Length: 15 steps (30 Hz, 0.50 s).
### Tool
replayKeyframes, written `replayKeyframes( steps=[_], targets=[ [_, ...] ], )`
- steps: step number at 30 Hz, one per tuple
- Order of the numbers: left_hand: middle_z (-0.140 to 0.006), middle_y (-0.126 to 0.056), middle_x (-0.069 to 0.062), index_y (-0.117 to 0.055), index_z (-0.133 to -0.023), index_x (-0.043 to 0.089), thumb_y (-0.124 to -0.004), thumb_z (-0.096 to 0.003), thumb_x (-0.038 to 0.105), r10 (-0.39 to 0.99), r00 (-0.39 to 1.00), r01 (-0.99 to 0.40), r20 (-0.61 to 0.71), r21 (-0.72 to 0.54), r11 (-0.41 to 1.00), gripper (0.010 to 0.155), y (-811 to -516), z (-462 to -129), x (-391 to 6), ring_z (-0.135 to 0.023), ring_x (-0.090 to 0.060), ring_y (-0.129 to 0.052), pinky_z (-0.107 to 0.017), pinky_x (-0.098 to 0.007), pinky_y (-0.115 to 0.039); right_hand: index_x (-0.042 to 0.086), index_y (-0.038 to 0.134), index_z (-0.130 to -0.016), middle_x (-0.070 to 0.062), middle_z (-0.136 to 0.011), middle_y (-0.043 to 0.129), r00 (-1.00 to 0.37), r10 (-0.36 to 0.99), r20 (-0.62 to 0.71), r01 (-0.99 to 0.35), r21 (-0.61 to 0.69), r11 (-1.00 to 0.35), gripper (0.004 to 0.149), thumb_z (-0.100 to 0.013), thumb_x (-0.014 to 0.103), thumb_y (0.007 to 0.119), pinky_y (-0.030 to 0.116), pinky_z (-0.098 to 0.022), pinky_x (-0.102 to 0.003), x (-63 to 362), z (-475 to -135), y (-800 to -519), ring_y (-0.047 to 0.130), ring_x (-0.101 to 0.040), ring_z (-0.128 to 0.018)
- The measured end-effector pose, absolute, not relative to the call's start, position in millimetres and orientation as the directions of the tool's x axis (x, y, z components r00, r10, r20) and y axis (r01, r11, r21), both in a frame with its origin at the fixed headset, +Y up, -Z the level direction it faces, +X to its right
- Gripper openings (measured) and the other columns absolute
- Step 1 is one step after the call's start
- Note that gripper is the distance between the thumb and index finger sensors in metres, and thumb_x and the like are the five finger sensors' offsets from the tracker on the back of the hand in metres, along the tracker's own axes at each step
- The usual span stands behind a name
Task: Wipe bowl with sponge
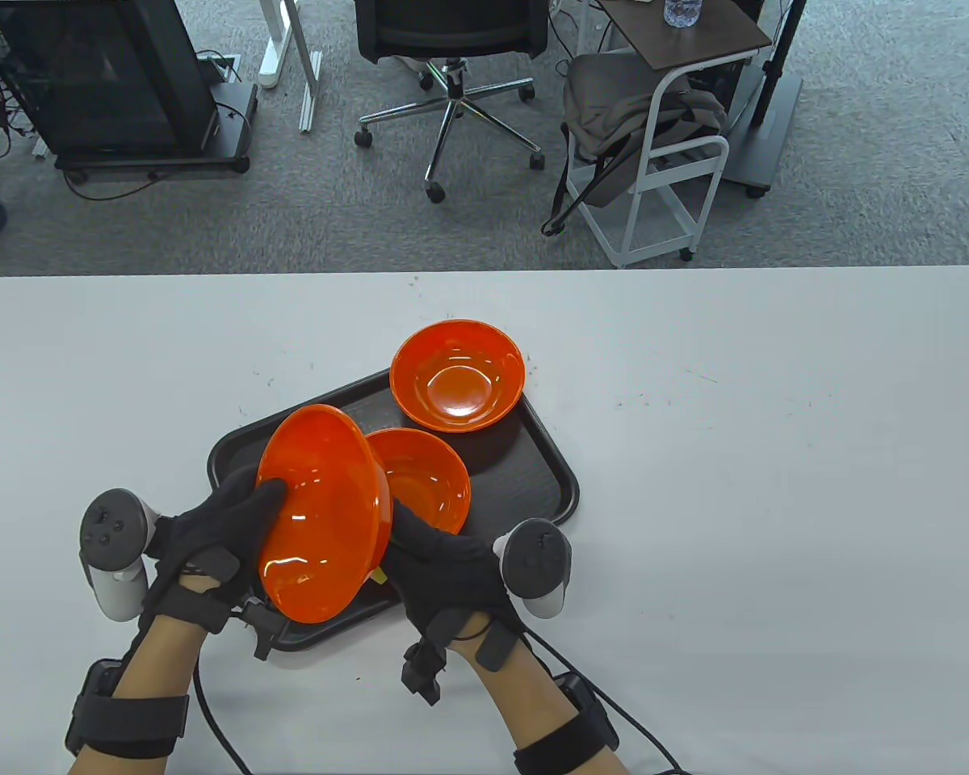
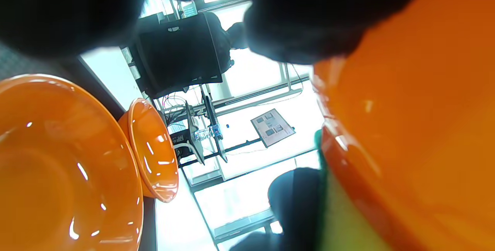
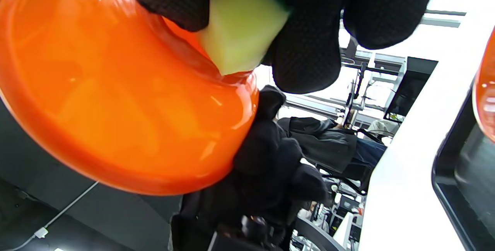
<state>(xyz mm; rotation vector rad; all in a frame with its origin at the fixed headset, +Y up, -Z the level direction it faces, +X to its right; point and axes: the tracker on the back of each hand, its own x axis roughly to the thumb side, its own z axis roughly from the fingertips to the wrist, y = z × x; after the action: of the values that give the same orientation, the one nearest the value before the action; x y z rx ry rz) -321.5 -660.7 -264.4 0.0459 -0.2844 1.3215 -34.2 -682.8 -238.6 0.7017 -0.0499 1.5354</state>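
Note:
My left hand (image 1: 226, 517) grips an orange bowl (image 1: 323, 517) by its left rim and holds it tilted on edge above the front of the black tray (image 1: 549, 476). My right hand (image 1: 444, 557) holds a yellow-green sponge (image 3: 239, 38) and presses it against the bowl's outer underside (image 3: 127, 119). In the table view only a yellow sliver of the sponge (image 1: 379, 576) shows at the bowl's lower right edge. The held bowl fills the right of the left wrist view (image 2: 417, 127).
Two more orange bowls are on the tray: one (image 1: 428, 476) right behind the held bowl, one (image 1: 458, 374) at the tray's far edge. Both show in the left wrist view (image 2: 58, 166) (image 2: 154, 154). The white table (image 1: 775, 484) spreads to the right.

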Motion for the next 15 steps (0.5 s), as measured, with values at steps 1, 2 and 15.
replayKeyframes(
  steps=[1, 2, 15],
  targets=[
    [-0.026, -0.099, 0.005, -0.081, -0.084, 0.009, -0.078, -0.0516, 0.050, 0.945, 0.216, -0.962, 0.246, -0.111, 0.249, 0.052, -660, -264, -322, 0.005, -0.006, -0.091, -0.011, -0.033, -0.092, 0.006, 0.055, -0.097, -0.024, -0.090, 0.082, 0.070, 0.892, 0.447, -0.911, 0.392, -0.125, 0.051, -0.056, 0.031, 0.074, 0.076, -0.050, -0.060, -35, -239, -684, 0.098, -0.036, -0.066],
    [-0.026, -0.099, 0.004, -0.081, -0.084, 0.009, -0.078, -0.0515, 0.050, 0.942, 0.228, -0.961, 0.246, -0.096, 0.258, 0.052, -658, -264, -324, 0.005, -0.006, -0.091, -0.011, -0.033, -0.092, 0.006, 0.055, -0.096, -0.024, -0.090, 0.082, 0.073, 0.901, 0.429, -0.907, 0.403, -0.118, 0.051, -0.056, 0.031, 0.074, 0.076, -0.050, -0.060, -36, -239, -685, 0.098, -0.036, -0.066],
    [-0.026, -0.099, 0.003, -0.081, -0.086, 0.010, -0.079, -0.0510, 0.050, 0.896, 0.406, -0.912, 0.180, 0.138, 0.386, 0.052, -655, -266, -359, 0.004, -0.007, -0.090, -0.012, -0.034, -0.092, -0.003, 0.052, -0.093, -0.029, -0.085, 0.082, 0.007, 0.924, 0.381, -0.912, 0.382, -0.151, 0.054, -0.057, 0.032, 0.074, 0.077, -0.047, -0.059, -38, -240, -691, 0.100, -0.037, -0.062]
  ],
)
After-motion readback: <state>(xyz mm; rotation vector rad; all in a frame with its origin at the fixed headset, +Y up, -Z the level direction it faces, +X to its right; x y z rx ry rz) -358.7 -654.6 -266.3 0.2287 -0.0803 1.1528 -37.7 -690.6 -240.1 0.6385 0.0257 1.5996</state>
